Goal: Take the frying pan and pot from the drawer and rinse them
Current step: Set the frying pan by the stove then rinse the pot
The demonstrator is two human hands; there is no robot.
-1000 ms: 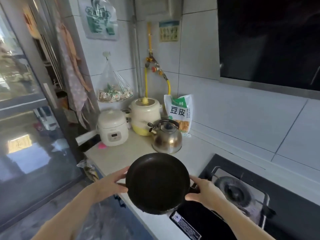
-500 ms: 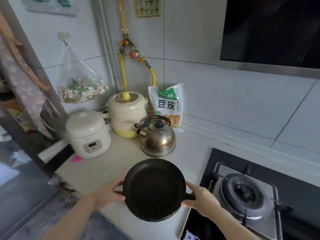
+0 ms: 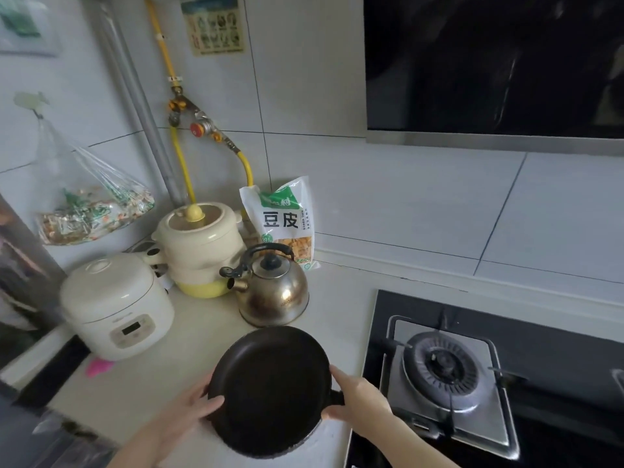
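You've got the frying pan (image 3: 270,388) out, over the counter (image 3: 162,383) edge — left hand (image 3: 189,412) curled on its rim, right hand (image 3: 358,398) around the handle stub — pot's nowhere visible, so next find a sink

Pan (image 3: 270,390): on the counter (image 3: 337,298), between both hands.
Kettle (image 3: 273,292): behind the pan.
Rice cooker (image 3: 114,305): left of the kettle.
Stove (image 3: 449,373): right of the pan.
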